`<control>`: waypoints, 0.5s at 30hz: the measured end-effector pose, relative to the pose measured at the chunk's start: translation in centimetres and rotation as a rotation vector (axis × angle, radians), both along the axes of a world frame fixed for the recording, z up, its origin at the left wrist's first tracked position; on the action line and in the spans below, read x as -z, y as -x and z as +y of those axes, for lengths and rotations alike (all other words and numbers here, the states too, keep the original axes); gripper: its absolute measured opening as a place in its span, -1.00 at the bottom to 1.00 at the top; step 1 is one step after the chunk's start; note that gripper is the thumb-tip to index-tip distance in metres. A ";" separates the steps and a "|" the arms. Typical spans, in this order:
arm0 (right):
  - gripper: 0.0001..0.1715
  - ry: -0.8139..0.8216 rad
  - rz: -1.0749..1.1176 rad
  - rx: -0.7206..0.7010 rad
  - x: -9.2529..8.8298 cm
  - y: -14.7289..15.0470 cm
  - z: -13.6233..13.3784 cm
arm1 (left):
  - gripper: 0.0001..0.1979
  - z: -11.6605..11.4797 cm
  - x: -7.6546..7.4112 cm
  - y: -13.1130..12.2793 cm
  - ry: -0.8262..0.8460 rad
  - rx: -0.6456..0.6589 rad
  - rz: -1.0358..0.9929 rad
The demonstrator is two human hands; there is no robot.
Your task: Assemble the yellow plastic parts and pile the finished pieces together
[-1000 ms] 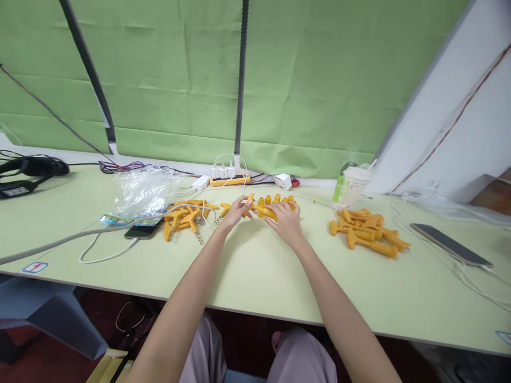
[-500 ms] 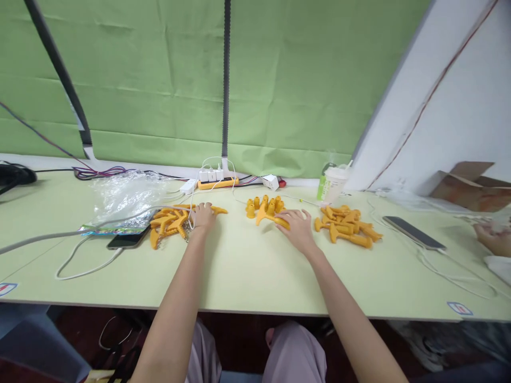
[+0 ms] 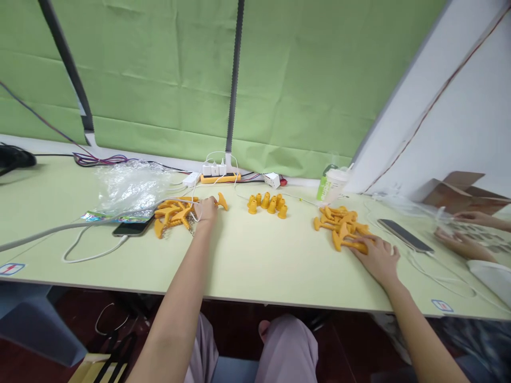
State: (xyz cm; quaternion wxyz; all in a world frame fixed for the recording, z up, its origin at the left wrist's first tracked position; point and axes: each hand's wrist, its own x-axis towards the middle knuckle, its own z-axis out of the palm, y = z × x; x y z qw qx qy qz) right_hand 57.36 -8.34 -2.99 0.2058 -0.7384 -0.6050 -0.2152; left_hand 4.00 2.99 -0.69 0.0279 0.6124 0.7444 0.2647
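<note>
My left hand (image 3: 206, 208) rests at the right edge of the left pile of orange T-shaped parts with springs (image 3: 173, 214), fingers curled on one orange part (image 3: 221, 201) that sticks out to the right. My right hand (image 3: 379, 257) lies on the table by the right pile of orange handle parts (image 3: 340, 224), its fingers laid over an orange handle piece (image 3: 350, 245) at the pile's near edge. Between both hands stands a cluster of small orange caps (image 3: 267, 203).
A crumpled clear plastic bag (image 3: 131, 186), a phone on a cable (image 3: 131, 229), a power strip (image 3: 217, 177), a lidded drink cup (image 3: 332, 185) and a second phone (image 3: 404, 234) lie on the green table (image 3: 255, 260). Another person's hands (image 3: 463, 234) work at the far right by a cardboard box (image 3: 463, 190).
My right hand moved right from the caps to the right pile, carrying the orange handle piece there. My left hand stayed at the left pile. The view shifted slightly.
</note>
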 end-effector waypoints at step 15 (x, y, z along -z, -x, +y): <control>-0.58 -0.118 0.238 -0.496 -4.3 22.8 7.0 | -0.36 -0.8 -1.7 -2.5 -0.270 0.552 -1.238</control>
